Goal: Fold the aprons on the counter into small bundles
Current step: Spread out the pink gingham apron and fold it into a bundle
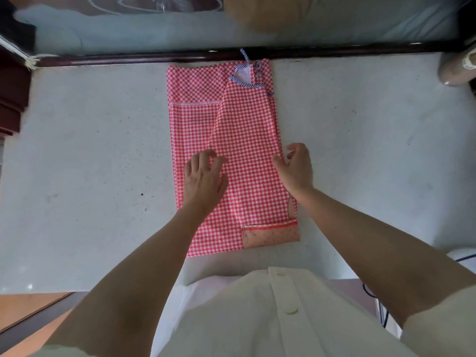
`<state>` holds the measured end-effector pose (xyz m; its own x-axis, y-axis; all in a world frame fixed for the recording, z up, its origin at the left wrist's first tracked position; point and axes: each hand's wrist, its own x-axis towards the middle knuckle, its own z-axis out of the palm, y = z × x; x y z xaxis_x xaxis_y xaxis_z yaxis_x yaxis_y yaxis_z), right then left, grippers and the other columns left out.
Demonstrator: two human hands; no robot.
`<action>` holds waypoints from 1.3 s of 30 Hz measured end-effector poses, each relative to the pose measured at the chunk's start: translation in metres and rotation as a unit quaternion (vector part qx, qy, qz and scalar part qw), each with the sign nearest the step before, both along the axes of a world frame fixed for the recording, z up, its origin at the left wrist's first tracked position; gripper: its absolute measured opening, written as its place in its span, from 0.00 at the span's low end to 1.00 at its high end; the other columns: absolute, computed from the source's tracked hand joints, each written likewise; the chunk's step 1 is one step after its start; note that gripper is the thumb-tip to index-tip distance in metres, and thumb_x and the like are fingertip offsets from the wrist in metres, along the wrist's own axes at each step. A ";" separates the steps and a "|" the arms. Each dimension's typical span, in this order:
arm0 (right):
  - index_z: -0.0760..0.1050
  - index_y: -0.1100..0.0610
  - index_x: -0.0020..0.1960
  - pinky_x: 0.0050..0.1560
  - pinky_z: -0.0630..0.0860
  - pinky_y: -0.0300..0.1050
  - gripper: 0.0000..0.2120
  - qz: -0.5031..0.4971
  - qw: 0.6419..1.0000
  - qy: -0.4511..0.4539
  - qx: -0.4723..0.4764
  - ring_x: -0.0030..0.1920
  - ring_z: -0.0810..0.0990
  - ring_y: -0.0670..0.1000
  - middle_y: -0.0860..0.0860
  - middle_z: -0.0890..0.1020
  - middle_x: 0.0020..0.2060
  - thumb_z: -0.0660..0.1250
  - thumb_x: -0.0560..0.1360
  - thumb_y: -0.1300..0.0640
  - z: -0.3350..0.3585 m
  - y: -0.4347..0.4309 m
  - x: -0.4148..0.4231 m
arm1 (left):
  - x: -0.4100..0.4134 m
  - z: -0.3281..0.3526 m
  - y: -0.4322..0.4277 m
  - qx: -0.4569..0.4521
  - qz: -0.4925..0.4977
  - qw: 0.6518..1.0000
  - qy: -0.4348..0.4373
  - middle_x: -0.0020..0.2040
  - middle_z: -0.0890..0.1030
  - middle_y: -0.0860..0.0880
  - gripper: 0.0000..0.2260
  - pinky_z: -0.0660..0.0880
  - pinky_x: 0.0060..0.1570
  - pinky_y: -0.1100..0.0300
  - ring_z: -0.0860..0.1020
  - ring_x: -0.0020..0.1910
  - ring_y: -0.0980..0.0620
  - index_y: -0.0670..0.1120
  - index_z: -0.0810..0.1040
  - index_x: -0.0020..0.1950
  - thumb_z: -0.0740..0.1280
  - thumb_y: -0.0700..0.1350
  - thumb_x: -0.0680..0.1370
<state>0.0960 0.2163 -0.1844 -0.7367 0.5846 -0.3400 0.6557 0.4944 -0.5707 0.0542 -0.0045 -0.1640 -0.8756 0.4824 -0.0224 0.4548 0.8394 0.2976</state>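
A red-and-white checked apron [244, 130] lies folded lengthwise in a long strip on the pale counter [90, 150]. Its bib with blue striped trim and ties points to the far edge, and a pink pocket sits at the near right corner. My left hand [203, 176] rests on the cloth at the strip's left middle, fingers spread and slightly bent. At the apron's right edge my right hand [295, 167] has its thumb on the cloth and its fingers curled at the edge.
A dark wooden rail [154, 57] borders the counter's far edge. Dark red folded cloth [11, 99] is stacked at the far left. A grey rounded object [456, 70] stands at the far right. White fabric with a dark cord [461, 261] lies at the near right.
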 end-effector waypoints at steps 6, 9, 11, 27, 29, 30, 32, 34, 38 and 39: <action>0.72 0.56 0.54 0.45 0.77 0.46 0.26 0.039 0.996 -0.069 -0.030 0.44 0.79 0.52 0.49 0.79 0.45 0.58 0.77 0.33 -0.001 -0.010 0.057 | 0.051 -0.008 -0.008 -0.106 -0.067 0.980 -0.153 0.78 0.57 0.47 0.30 0.51 0.74 0.36 0.55 0.76 0.41 0.60 0.57 0.77 0.57 0.67 0.77; 0.73 0.54 0.51 0.38 0.72 0.37 0.25 0.068 0.988 -0.048 -0.134 0.43 0.81 0.51 0.45 0.79 0.41 0.57 0.76 0.32 0.009 -0.012 0.078 | 0.060 -0.014 0.004 -0.138 -0.078 0.972 -0.175 0.80 0.42 0.50 0.37 0.43 0.70 0.28 0.43 0.78 0.41 0.64 0.44 0.78 0.54 0.73 0.73; 0.74 0.53 0.58 0.44 0.73 0.37 0.20 0.065 0.969 -0.079 -0.223 0.48 0.80 0.49 0.46 0.80 0.48 0.62 0.78 0.38 0.011 -0.009 0.086 | 0.061 -0.014 0.014 -0.142 -0.083 0.968 -0.188 0.80 0.37 0.52 0.39 0.40 0.66 0.25 0.38 0.78 0.40 0.65 0.41 0.77 0.54 0.74 0.72; 0.72 0.56 0.67 0.64 0.75 0.55 0.16 -0.003 0.878 -0.164 -0.450 0.60 0.80 0.55 0.54 0.80 0.62 0.63 0.81 0.51 0.002 -0.015 0.116 | 0.058 -0.027 0.026 -0.159 -0.059 0.964 -0.204 0.79 0.35 0.52 0.38 0.35 0.65 0.25 0.33 0.77 0.41 0.64 0.39 0.78 0.51 0.73 0.73; 0.72 0.58 0.67 0.61 0.75 0.50 0.18 0.020 0.919 -0.155 -0.362 0.61 0.79 0.56 0.55 0.79 0.63 0.58 0.83 0.49 0.002 -0.018 0.112 | 0.059 -0.023 0.022 -0.152 -0.064 0.972 -0.164 0.80 0.39 0.50 0.35 0.35 0.67 0.28 0.37 0.78 0.41 0.62 0.44 0.79 0.51 0.72 0.75; 0.70 0.58 0.68 0.58 0.75 0.47 0.20 0.036 0.946 -0.135 -0.294 0.60 0.79 0.55 0.54 0.79 0.63 0.57 0.83 0.47 0.004 -0.019 0.108 | 0.060 -0.022 0.019 -0.148 -0.073 0.977 -0.135 0.80 0.42 0.48 0.34 0.36 0.69 0.29 0.40 0.78 0.41 0.60 0.47 0.79 0.51 0.70 0.76; 0.67 0.60 0.67 0.51 0.74 0.42 0.21 0.034 0.992 -0.040 -0.118 0.56 0.78 0.52 0.53 0.78 0.60 0.60 0.82 0.47 0.010 -0.023 0.100 | 0.061 -0.019 0.004 -0.129 -0.086 0.984 -0.090 0.80 0.51 0.45 0.31 0.40 0.73 0.33 0.47 0.78 0.40 0.56 0.55 0.79 0.53 0.66 0.78; 0.68 0.60 0.67 0.53 0.75 0.43 0.18 0.084 0.991 0.089 0.058 0.57 0.77 0.53 0.55 0.77 0.60 0.64 0.80 0.53 0.016 -0.019 0.096 | 0.063 -0.017 -0.009 -0.100 -0.092 0.988 -0.066 0.77 0.60 0.42 0.27 0.44 0.75 0.36 0.54 0.77 0.39 0.51 0.63 0.77 0.55 0.62 0.80; 0.70 0.59 0.69 0.69 0.69 0.56 0.21 0.373 0.895 0.151 0.193 0.67 0.73 0.59 0.57 0.74 0.67 0.66 0.77 0.61 0.016 -0.011 0.092 | 0.065 -0.009 -0.035 -0.094 -0.120 0.988 -0.031 0.70 0.71 0.41 0.25 0.57 0.72 0.40 0.67 0.70 0.39 0.47 0.71 0.71 0.52 0.58 0.80; 0.67 0.58 0.72 0.73 0.65 0.57 0.24 0.432 0.877 0.105 0.183 0.71 0.69 0.59 0.57 0.70 0.72 0.65 0.77 0.61 0.012 -0.008 0.094 | 0.064 -0.008 -0.040 -0.109 -0.128 0.985 -0.050 0.71 0.70 0.42 0.25 0.58 0.72 0.41 0.66 0.72 0.39 0.48 0.69 0.73 0.53 0.58 0.80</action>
<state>0.1895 0.2085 -0.1726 -0.9822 -0.1811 -0.0501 -0.1546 0.9304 -0.3325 0.1186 -0.0449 -0.1720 -0.7146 0.6611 -0.2286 0.6372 0.7501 0.1772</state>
